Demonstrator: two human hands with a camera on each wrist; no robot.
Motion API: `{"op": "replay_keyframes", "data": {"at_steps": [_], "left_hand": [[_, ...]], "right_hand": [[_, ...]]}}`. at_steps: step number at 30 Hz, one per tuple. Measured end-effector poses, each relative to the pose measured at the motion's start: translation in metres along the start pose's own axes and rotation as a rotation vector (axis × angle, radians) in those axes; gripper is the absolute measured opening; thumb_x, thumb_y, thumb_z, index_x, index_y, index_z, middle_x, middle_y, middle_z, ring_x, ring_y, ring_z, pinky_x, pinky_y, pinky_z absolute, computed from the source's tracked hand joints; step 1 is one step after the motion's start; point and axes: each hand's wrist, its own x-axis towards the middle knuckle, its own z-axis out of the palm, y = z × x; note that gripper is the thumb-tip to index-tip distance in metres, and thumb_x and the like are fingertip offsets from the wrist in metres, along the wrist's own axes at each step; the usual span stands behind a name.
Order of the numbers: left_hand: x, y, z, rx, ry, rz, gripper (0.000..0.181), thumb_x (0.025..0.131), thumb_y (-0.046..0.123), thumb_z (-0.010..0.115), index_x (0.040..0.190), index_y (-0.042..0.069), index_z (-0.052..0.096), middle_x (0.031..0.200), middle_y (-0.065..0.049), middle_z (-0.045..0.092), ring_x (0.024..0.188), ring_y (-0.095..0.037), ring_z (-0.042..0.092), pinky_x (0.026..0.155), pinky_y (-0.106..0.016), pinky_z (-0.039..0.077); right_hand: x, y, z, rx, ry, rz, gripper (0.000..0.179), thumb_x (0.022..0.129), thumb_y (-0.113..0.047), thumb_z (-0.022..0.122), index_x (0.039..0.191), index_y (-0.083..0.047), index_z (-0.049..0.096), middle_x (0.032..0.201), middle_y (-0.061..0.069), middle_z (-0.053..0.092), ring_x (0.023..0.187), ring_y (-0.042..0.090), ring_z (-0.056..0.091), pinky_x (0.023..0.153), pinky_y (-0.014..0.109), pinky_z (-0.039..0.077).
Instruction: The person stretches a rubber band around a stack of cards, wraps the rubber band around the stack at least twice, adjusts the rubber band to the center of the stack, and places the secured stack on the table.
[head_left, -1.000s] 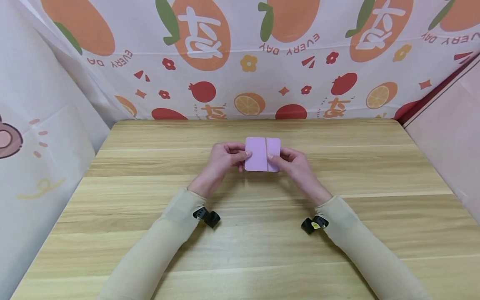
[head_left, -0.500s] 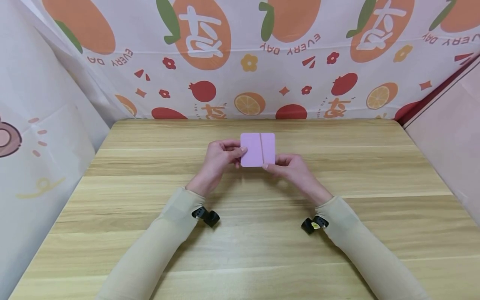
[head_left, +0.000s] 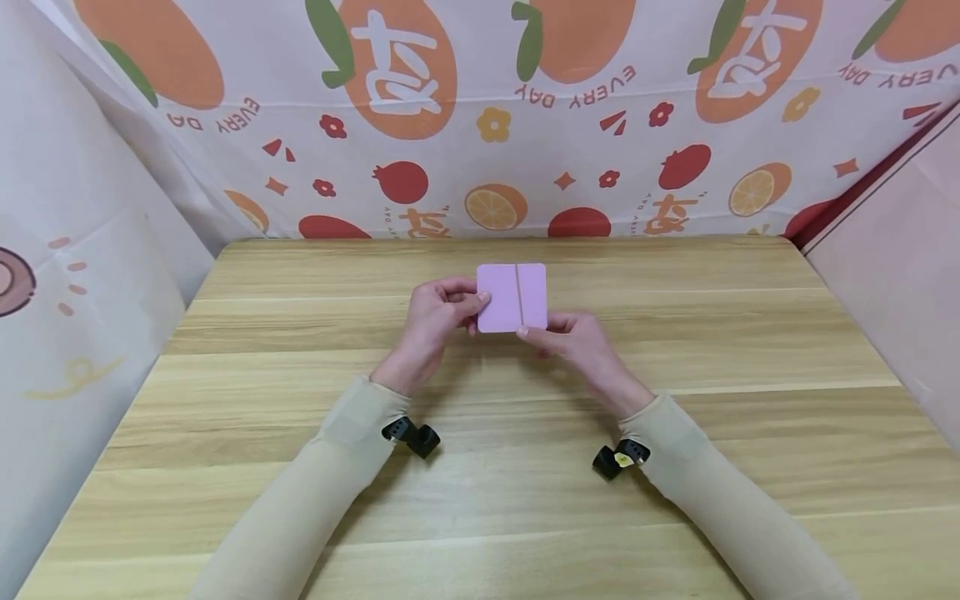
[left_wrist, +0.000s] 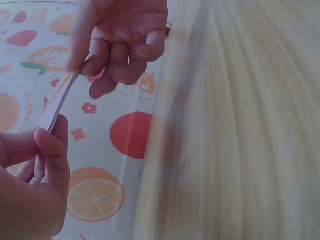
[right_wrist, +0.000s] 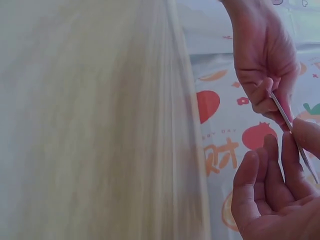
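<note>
A thin purple square card (head_left: 498,293) with rounded corners is held up above the table. Across its face, right of the middle, runs a narrow brown band (head_left: 518,292), perhaps a rubber band. My left hand (head_left: 431,318) pinches the card's left edge, thumb in front and fingers behind. At the lower edge my right hand (head_left: 588,350) pinches it too, the thumb tip by the band's lower end. Seen edge-on in the right wrist view, the card (right_wrist: 303,152) looks slim, with the right thumb and index finger on either side. The card's back is hidden.
A wooden table (head_left: 480,500) lies beneath both arms. Behind its far edge hangs a white curtain (head_left: 450,158) printed with fruit. Pale cloth walls (head_left: 90,275) stand at the left and right. Each wrist carries a small black camera (head_left: 412,437).
Both hands have shifted the card slightly left and away from me. My right thumb has slid from the card's face down to its lower edge, near the band.
</note>
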Motion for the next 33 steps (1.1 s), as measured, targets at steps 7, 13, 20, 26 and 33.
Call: {"op": "replay_keyframes", "data": {"at_steps": [7, 13, 20, 26, 33], "left_hand": [[-0.003, 0.001, 0.003, -0.016, 0.001, 0.009, 0.015, 0.09, 0.0, 0.069, 0.102, -0.008, 0.065, 0.076, -0.005, 0.066, 0.056, -0.011, 0.054, 0.05, -0.021, 0.046], [-0.006, 0.002, 0.009, -0.023, -0.014, 0.012, 0.012, 0.09, -0.001, 0.069, 0.1, -0.007, 0.064, 0.074, -0.005, 0.065, 0.056, -0.012, 0.054, 0.05, -0.022, 0.046], [-0.003, 0.001, 0.006, -0.015, -0.031, 0.021, 0.014, 0.089, 0.0, 0.069, 0.101, -0.007, 0.065, 0.074, -0.005, 0.065, 0.055, -0.012, 0.053, 0.05, -0.022, 0.046], [-0.001, 0.0, 0.002, -0.001, -0.051, 0.006, 0.017, 0.09, 0.002, 0.069, 0.102, -0.007, 0.065, 0.078, -0.006, 0.065, 0.058, -0.012, 0.054, 0.051, -0.022, 0.046], [0.001, 0.0, 0.0, 0.003, -0.054, -0.028, 0.018, 0.09, 0.004, 0.07, 0.104, -0.006, 0.065, 0.08, -0.007, 0.066, 0.06, -0.013, 0.055, 0.053, -0.024, 0.046]], "right_hand": [[-0.003, -0.001, 0.005, 0.075, 0.018, 0.035, 0.03, 0.087, -0.018, 0.076, 0.106, 0.004, 0.073, 0.095, 0.005, 0.072, 0.09, 0.021, 0.061, 0.075, 0.034, 0.054], [-0.004, -0.001, 0.01, 0.084, 0.037, 0.04, 0.029, 0.085, -0.019, 0.077, 0.102, 0.004, 0.073, 0.089, 0.003, 0.071, 0.083, 0.02, 0.061, 0.073, 0.031, 0.052], [-0.007, -0.005, 0.011, 0.077, 0.04, 0.06, 0.027, 0.085, -0.02, 0.078, 0.097, 0.003, 0.073, 0.084, 0.003, 0.07, 0.074, 0.02, 0.061, 0.073, 0.031, 0.049], [-0.005, -0.004, 0.01, 0.07, 0.014, 0.079, 0.029, 0.085, -0.021, 0.078, 0.099, 0.004, 0.072, 0.086, 0.003, 0.07, 0.08, 0.023, 0.063, 0.075, 0.036, 0.053], [-0.002, -0.002, 0.007, 0.089, -0.027, 0.087, 0.034, 0.088, -0.022, 0.075, 0.109, 0.004, 0.069, 0.102, 0.011, 0.07, 0.091, 0.03, 0.063, 0.078, 0.037, 0.054]]}}
